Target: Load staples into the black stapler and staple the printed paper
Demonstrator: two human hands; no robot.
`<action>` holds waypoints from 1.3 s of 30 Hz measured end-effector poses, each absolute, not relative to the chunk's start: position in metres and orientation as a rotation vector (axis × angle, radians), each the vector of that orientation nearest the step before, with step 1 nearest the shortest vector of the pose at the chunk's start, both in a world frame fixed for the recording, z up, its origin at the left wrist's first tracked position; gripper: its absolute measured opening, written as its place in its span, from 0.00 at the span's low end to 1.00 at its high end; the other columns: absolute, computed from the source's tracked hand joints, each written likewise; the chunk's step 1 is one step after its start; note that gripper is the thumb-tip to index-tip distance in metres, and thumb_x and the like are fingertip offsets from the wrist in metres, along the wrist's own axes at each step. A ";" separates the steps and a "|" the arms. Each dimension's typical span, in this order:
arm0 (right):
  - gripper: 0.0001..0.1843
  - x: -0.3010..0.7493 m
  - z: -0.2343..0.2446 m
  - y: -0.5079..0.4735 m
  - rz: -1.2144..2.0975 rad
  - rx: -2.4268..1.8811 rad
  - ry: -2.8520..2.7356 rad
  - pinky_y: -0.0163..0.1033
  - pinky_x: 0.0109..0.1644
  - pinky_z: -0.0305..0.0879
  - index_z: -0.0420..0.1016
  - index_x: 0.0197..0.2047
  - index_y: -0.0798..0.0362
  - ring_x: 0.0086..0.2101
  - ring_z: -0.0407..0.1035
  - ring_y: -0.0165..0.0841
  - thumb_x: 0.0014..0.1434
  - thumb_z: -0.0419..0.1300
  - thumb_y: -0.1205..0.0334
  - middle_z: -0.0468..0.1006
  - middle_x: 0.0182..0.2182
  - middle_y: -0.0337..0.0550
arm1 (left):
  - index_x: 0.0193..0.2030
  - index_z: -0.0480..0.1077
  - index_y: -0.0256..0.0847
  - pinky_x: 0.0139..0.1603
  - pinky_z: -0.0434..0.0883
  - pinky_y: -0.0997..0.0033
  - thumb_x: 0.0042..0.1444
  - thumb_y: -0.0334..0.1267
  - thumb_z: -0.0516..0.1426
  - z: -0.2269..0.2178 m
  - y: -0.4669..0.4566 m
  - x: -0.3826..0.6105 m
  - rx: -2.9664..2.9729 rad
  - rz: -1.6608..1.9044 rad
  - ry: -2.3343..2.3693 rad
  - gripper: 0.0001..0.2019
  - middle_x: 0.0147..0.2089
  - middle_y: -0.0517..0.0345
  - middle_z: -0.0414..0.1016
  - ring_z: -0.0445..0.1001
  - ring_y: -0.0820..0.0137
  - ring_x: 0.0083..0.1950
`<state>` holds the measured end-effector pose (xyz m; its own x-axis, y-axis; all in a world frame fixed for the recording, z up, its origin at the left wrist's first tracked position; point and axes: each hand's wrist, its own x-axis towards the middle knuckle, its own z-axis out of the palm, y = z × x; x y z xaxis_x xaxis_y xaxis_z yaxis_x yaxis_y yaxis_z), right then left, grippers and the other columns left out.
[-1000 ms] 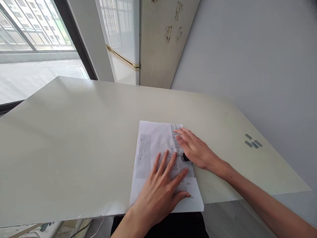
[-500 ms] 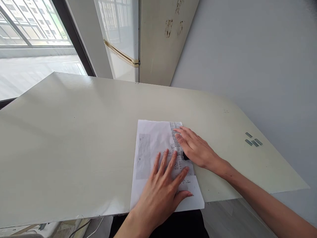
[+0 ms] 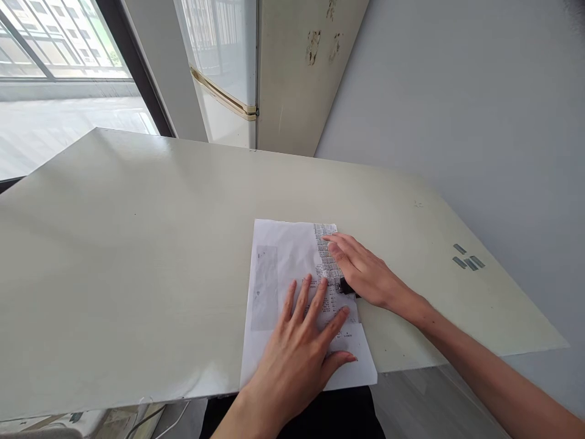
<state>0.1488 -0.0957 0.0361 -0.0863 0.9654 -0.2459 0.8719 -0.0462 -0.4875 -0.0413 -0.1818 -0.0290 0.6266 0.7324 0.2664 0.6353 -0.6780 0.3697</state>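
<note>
A white sheet of paper (image 3: 287, 238) with printed text lies at the table's near edge. Down its upper right side runs a dense band of dark printed pattern (image 3: 325, 251). My left hand (image 3: 304, 344) lies flat on the paper's lower half, fingers spread, holding it against the table. At the right edge of the sheet, my right hand (image 3: 365, 274) is closed over a small black roller stamp (image 3: 347, 286), mostly hidden beneath the palm. The stamp sits at the lower end of the patterned band.
The paper rests on a large pale table (image 3: 137, 274). Several small grey-green strips (image 3: 468, 259) lie at its right side. Behind stand a fridge (image 3: 228, 79) and a grey wall (image 3: 457, 91), with a window (image 3: 68, 42) at the far left. Cables (image 3: 159, 421) show below the table edge.
My right hand has shifted slightly to the right, and more of the black roller stamp shows beneath it. My left hand stays in place on the paper.
</note>
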 end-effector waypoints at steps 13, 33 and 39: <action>0.35 0.157 0.037 -0.095 0.910 -1.905 -1.922 0.57 0.76 0.56 0.67 0.71 0.36 0.72 0.58 0.44 0.74 0.35 0.33 0.66 0.73 0.36 | 0.74 0.63 0.50 0.78 0.55 0.31 0.69 0.54 0.60 -0.026 -0.184 -0.042 2.586 0.600 1.109 0.30 0.84 0.49 0.41 0.39 0.45 0.83; 0.32 0.148 0.038 -0.097 0.784 -1.998 -2.006 0.60 0.75 0.56 0.67 0.71 0.35 0.73 0.57 0.44 0.76 0.35 0.38 0.66 0.73 0.34 | 0.74 0.63 0.50 0.78 0.53 0.30 0.69 0.54 0.60 -0.024 -0.185 -0.039 2.561 0.584 1.120 0.30 0.84 0.49 0.42 0.40 0.45 0.83; 0.31 0.145 0.038 -0.098 0.732 -2.024 -2.023 0.61 0.75 0.57 0.67 0.70 0.36 0.72 0.58 0.46 0.76 0.36 0.39 0.66 0.73 0.36 | 0.74 0.63 0.49 0.79 0.53 0.32 0.69 0.54 0.60 -0.024 -0.186 -0.040 2.565 0.593 1.117 0.30 0.84 0.48 0.44 0.41 0.45 0.82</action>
<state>0.1449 -0.0983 0.0379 -0.0514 0.9766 -0.2089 0.8841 -0.0528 -0.4643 -0.0403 -0.1856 -0.0235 0.6166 0.7446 0.2558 0.6295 -0.6614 0.4079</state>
